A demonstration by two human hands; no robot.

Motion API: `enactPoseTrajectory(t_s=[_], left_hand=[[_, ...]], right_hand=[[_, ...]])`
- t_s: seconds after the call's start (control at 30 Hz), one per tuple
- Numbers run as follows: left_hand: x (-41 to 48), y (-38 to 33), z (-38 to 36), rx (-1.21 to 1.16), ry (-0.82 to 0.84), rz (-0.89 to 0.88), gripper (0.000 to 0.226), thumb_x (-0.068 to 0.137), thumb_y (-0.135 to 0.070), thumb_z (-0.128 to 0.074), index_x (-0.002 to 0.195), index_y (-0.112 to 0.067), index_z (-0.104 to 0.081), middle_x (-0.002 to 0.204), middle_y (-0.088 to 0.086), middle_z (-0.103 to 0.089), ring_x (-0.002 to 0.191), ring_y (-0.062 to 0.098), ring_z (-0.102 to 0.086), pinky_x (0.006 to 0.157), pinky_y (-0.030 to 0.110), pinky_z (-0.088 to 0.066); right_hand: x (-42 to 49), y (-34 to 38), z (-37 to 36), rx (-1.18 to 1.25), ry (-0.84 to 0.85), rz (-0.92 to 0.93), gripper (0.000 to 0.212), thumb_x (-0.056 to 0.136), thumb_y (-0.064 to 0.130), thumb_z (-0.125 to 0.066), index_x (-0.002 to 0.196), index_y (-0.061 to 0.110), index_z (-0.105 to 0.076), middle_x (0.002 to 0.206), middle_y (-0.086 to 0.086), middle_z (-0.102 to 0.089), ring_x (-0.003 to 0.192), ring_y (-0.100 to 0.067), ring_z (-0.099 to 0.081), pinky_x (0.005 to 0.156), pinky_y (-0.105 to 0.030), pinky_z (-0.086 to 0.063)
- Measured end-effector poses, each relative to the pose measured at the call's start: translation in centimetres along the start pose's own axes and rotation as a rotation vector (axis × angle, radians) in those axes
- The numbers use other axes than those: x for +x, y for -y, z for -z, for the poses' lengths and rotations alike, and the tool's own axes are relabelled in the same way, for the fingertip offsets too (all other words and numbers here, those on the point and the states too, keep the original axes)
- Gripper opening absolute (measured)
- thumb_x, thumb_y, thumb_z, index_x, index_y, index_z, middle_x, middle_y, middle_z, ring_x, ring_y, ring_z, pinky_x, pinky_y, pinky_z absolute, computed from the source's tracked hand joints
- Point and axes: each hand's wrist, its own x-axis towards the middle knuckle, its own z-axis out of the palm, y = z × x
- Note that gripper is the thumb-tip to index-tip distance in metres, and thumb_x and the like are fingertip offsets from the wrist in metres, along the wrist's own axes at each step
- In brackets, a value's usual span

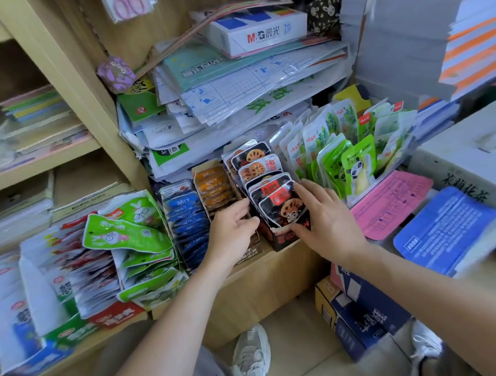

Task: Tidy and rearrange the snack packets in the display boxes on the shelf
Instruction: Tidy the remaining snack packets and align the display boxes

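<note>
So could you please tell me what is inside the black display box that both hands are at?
The black display box holds a row of upright black lotus-root packets, with the right hand on the front one. The packets hide the box's floor and anything beneath.

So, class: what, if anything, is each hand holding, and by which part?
Neither hand has a closed grip. The left hand and right hand press open-fingered against either side of the black lotus-root packets.

White paper ream box [256, 29] atop stacked folders, pink form [392, 202], blue sheet [443, 229], pink scissors [128, 2]
</note>
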Motion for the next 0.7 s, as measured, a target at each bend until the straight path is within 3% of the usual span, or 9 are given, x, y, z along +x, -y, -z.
enactPoseTrajectory(t_s=[0.07,0.17,0.23,0.33,0.43,0.5,0.57,0.7], left_hand=[[-0.6,0.7,1.3,0.065,-0.02,0.009,0.047,0.096,-0.004,-0.061,0.141,-0.015,-0.056,0.134,0.003,-0.064,0.117,0.014,-0.064,0.102,0.04,-0.053],[-2.3,1.7,3.4,0.126,-0.058,-0.027,0.034,0.094,-0.011,-0.065,0.127,-0.018,-0.068,0.111,-0.005,-0.075,0.102,0.005,-0.069,0.097,0.037,-0.056],[-3.6,2.3,4.7,0.151,-0.084,-0.066,0.025,0.093,-0.014,-0.067,0.116,-0.021,-0.073,0.098,-0.01,-0.077,0.094,0.002,-0.071,0.092,0.033,-0.057],[-5.9,3.7,6.4,0.193,-0.16,-0.115,0.02,0.091,-0.011,-0.07,0.108,-0.019,-0.076,0.091,-0.012,-0.076,0.087,-0.001,-0.07,0.084,0.024,-0.057],[-7.2,5.0,7.3,0.364,-0.209,-0.196,0.025,0.09,-0.013,-0.069,0.11,-0.025,-0.075,0.104,-0.015,-0.074,0.096,0.0,-0.067,0.087,0.028,-0.056],[-7.5,5.5,7.3,0.528,-0.186,-0.256,0.03,0.09,-0.018,-0.069,0.119,-0.026,-0.073,0.119,-0.012,-0.069,0.109,0.009,-0.061,0.098,0.034,-0.051],[-7.8,5.6,7.2,0.646,-0.12,-0.273,0.035,0.092,-0.023,-0.068,0.126,-0.026,-0.069,0.129,-0.01,-0.065,0.12,0.013,-0.055,0.108,0.032,-0.042],[-8.6,5.5,7.0,0.712,-0.074,-0.268,0.041,0.096,-0.029,-0.062,0.136,-0.027,-0.061,0.138,-0.01,-0.06,0.129,0.012,-0.049,0.11,0.029,-0.035]], right_hand=[[-0.4,0.5,0.2,-0.157,-0.07,0.12,0.079,0.086,0.03,-0.068,0.154,0.021,-0.03,0.157,-0.005,-0.032,0.138,-0.031,-0.035,0.106,-0.049,-0.042],[-0.6,1.5,0.0,-0.25,-0.017,0.303,0.078,0.09,0.037,-0.063,0.156,0.028,-0.023,0.165,0.001,-0.017,0.15,-0.03,-0.02,0.115,-0.045,-0.029],[-0.4,1.6,-0.5,-0.281,0.051,0.306,0.076,0.092,0.043,-0.058,0.157,0.029,-0.021,0.166,0.002,-0.013,0.153,-0.028,-0.011,0.121,-0.046,-0.023],[-0.4,1.4,-0.8,-0.308,0.103,0.238,0.072,0.094,0.044,-0.057,0.156,0.028,-0.024,0.164,-0.001,-0.02,0.153,-0.026,-0.01,0.12,-0.048,-0.025],[-1.2,1.4,-1.0,-0.293,0.109,0.164,0.074,0.093,0.043,-0.058,0.156,0.025,-0.025,0.164,-0.003,-0.02,0.153,-0.026,-0.008,0.122,-0.048,-0.023],[-2.1,1.4,-1.2,-0.273,0.158,0.136,0.084,0.09,0.046,-0.059,0.158,0.025,-0.015,0.166,-0.002,-0.008,0.154,-0.025,0.002,0.124,-0.045,-0.014],[-2.6,1.3,-1.3,-0.257,0.216,0.132,0.092,0.088,0.047,-0.06,0.159,0.026,-0.006,0.167,0.001,0.002,0.153,-0.024,0.009,0.124,-0.042,-0.007],[-1.6,0.9,-0.4,-0.228,0.322,0.113,0.093,0.087,0.052,-0.058,0.158,0.034,0.0,0.165,0.007,0.009,0.152,-0.018,0.014,0.125,-0.046,-0.003]])
